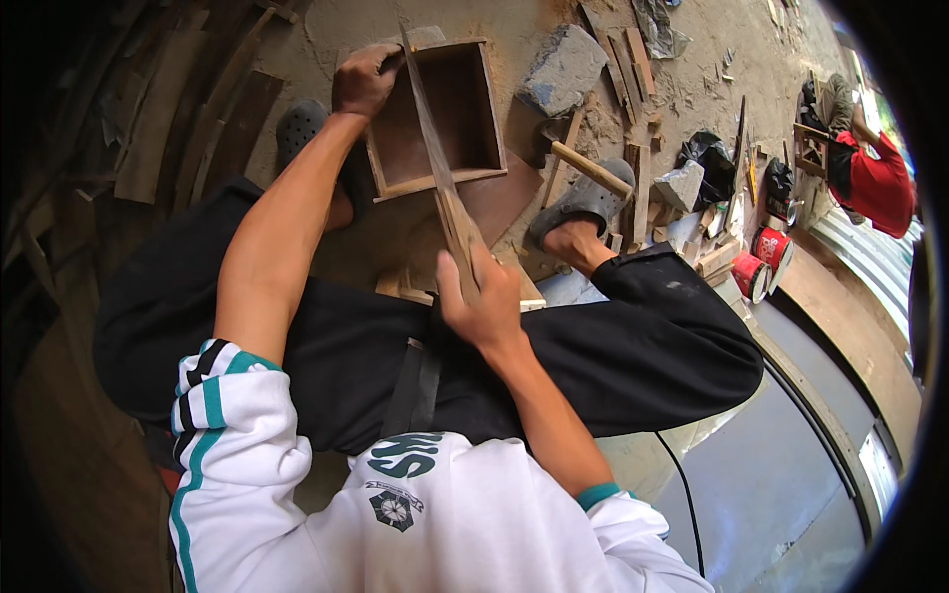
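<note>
My right hand (484, 301) is wrapped round the wooden handle of a handsaw (431, 133). Its long, narrow blade points away from me, up and slightly left, passing over the left part of a brown wooden box (474, 177). This box is open toward me and sits on the ground between my feet. At its far left corner my left hand (364, 81) is closed, fingers curled on the edge beside the blade's far end. Whether the saw's teeth touch the wood I cannot tell.
Right of the box are a concrete block (563, 71), a tool with a wooden handle (593, 170) and scattered wood offcuts. Planks (163, 119) lie at the left. Two red cans (771, 252) stand further right. A person in red (875, 188) is at the far right.
</note>
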The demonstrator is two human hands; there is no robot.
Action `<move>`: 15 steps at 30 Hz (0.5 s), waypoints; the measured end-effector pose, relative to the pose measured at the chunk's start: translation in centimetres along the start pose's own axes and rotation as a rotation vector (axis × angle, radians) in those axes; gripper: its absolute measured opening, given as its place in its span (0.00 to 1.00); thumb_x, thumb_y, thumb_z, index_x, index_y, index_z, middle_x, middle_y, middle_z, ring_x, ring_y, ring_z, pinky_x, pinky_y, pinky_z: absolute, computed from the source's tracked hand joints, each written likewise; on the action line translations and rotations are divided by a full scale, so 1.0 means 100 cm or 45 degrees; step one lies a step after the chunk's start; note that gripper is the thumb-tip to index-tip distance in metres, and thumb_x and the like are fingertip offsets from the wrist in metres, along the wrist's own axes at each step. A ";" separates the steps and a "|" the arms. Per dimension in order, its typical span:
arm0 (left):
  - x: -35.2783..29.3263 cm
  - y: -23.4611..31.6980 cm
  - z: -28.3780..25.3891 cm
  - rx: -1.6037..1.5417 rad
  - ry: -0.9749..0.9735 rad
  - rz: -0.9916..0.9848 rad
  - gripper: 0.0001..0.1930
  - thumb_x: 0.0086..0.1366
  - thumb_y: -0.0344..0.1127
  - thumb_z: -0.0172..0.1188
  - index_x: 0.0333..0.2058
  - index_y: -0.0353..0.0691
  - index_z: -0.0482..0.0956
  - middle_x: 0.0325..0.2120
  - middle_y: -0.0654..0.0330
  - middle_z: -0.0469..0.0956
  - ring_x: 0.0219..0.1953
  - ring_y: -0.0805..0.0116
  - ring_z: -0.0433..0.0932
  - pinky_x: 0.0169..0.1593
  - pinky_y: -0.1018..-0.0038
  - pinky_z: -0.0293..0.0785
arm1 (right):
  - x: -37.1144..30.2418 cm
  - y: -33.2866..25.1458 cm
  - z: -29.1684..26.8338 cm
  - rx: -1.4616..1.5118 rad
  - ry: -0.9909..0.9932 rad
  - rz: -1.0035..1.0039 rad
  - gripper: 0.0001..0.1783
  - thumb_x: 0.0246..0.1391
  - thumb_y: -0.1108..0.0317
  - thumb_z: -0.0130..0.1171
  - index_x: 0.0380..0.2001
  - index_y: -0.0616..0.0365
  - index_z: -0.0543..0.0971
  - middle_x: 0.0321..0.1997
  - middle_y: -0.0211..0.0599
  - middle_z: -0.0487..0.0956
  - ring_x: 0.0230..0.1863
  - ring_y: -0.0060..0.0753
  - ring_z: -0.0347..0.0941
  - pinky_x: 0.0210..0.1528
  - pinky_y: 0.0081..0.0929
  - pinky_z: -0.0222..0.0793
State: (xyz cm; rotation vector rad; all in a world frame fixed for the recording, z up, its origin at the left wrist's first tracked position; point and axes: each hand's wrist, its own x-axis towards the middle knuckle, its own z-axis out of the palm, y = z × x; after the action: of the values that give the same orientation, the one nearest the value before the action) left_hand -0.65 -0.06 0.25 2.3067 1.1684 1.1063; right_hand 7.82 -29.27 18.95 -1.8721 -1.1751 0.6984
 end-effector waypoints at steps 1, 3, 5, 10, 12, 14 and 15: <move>0.001 0.000 0.001 0.006 0.004 0.008 0.09 0.58 0.36 0.67 0.38 0.46 0.86 0.37 0.54 0.84 0.41 0.51 0.83 0.45 0.62 0.79 | 0.012 0.007 0.007 -0.080 -0.027 -0.002 0.14 0.54 0.64 0.63 0.25 0.63 0.73 0.20 0.56 0.77 0.20 0.60 0.75 0.23 0.46 0.71; 0.003 -0.004 0.001 0.020 0.006 0.027 0.10 0.58 0.35 0.67 0.39 0.46 0.85 0.37 0.54 0.84 0.41 0.51 0.83 0.45 0.63 0.79 | 0.031 0.015 0.020 -0.234 -0.081 -0.002 0.13 0.53 0.64 0.63 0.26 0.64 0.75 0.20 0.55 0.78 0.20 0.60 0.76 0.23 0.45 0.72; -0.003 -0.003 0.000 0.021 -0.057 -0.015 0.10 0.57 0.34 0.67 0.39 0.46 0.85 0.38 0.55 0.84 0.42 0.52 0.83 0.46 0.63 0.79 | 0.015 0.011 0.014 -0.234 -0.082 -0.019 0.14 0.53 0.64 0.63 0.24 0.63 0.74 0.20 0.55 0.78 0.20 0.58 0.76 0.23 0.45 0.72; 0.000 -0.008 0.002 0.028 -0.063 0.001 0.12 0.55 0.33 0.66 0.40 0.46 0.85 0.40 0.54 0.84 0.44 0.52 0.82 0.49 0.63 0.78 | 0.012 0.013 0.016 -0.311 -0.104 -0.048 0.12 0.53 0.65 0.65 0.27 0.63 0.75 0.18 0.54 0.77 0.21 0.56 0.77 0.24 0.45 0.73; 0.000 -0.011 0.002 0.051 -0.070 0.008 0.12 0.55 0.33 0.66 0.40 0.46 0.85 0.40 0.54 0.84 0.44 0.52 0.82 0.49 0.63 0.78 | 0.034 0.012 0.021 -0.373 -0.116 -0.072 0.13 0.52 0.65 0.65 0.30 0.65 0.77 0.18 0.53 0.77 0.20 0.57 0.77 0.24 0.44 0.73; -0.003 -0.009 0.001 0.044 -0.051 -0.017 0.12 0.55 0.32 0.65 0.40 0.47 0.85 0.40 0.55 0.84 0.44 0.52 0.82 0.49 0.62 0.78 | 0.013 0.011 0.008 -0.349 -0.135 -0.083 0.14 0.53 0.63 0.64 0.27 0.64 0.76 0.17 0.53 0.76 0.19 0.58 0.76 0.23 0.45 0.72; 0.000 -0.008 0.001 0.017 -0.041 -0.018 0.12 0.55 0.32 0.64 0.40 0.47 0.85 0.39 0.55 0.84 0.44 0.52 0.82 0.49 0.63 0.78 | 0.001 0.010 0.001 -0.344 -0.134 -0.104 0.14 0.53 0.63 0.64 0.26 0.63 0.75 0.16 0.52 0.75 0.18 0.58 0.75 0.23 0.46 0.71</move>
State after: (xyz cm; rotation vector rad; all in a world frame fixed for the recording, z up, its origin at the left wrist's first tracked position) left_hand -1.02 0.47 -0.31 2.3139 1.1818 1.0553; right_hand 8.24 -29.36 17.99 -2.0143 -1.4656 0.6235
